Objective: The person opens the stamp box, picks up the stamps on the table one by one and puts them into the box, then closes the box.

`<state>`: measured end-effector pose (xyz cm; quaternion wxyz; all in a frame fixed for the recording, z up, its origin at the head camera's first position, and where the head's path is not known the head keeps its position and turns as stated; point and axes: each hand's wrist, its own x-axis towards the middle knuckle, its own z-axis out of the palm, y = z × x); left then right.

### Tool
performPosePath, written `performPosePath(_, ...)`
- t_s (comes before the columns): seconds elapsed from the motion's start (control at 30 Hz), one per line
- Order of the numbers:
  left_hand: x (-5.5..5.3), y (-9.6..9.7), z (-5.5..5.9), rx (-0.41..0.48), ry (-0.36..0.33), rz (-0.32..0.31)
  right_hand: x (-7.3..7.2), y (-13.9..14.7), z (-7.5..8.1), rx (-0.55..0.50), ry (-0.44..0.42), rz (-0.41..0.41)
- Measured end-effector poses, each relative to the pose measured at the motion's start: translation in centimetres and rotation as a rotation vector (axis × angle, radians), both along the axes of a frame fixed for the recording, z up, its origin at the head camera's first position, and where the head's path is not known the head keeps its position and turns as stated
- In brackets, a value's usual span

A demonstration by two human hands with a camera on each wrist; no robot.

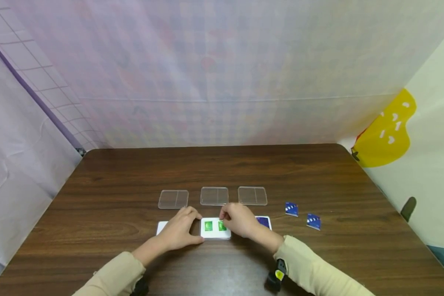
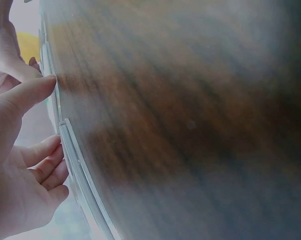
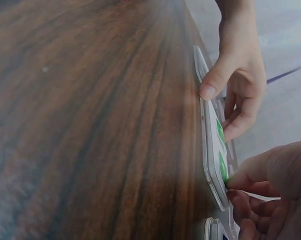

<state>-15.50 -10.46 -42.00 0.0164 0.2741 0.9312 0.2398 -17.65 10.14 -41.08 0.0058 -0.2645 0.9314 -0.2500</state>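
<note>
A flat white box (image 1: pixel 215 234) with two green squares on top lies before me in the head view. My left hand (image 1: pixel 178 231) holds it at the left end, thumb at the near corner and fingertips at the far one. My right hand (image 1: pixel 240 220) pinches at the far edge of the right green square (image 1: pixel 221 225), partly covering it. The left green square (image 1: pixel 208 226) lies flat and uncovered. In the right wrist view, the right fingertips (image 3: pixel 228 183) touch that right square, though its gripped edge is too small to make out.
Three clear plastic lids (image 1: pixel 214 196) lie in a row behind the hands. Another white box (image 1: pixel 161 226) sits partly under the left hand, and a box with a dark blue square (image 1: pixel 263 222) beyond the right. Two blue packets (image 1: pixel 291 209) lie farther right.
</note>
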Motion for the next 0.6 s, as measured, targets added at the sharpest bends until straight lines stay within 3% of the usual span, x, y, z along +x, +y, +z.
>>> performPosePath(0.3,0.0,-0.1,-0.1,-0.002,-0.009,0.004,0.2,-0.1,0.0,0.033,0.062,-0.005)
performPosePath(0.6,0.0,-2.0,0.8,-0.006,0.017,0.021,0.2,2.3,1.8,-0.016,0.094,-0.011)
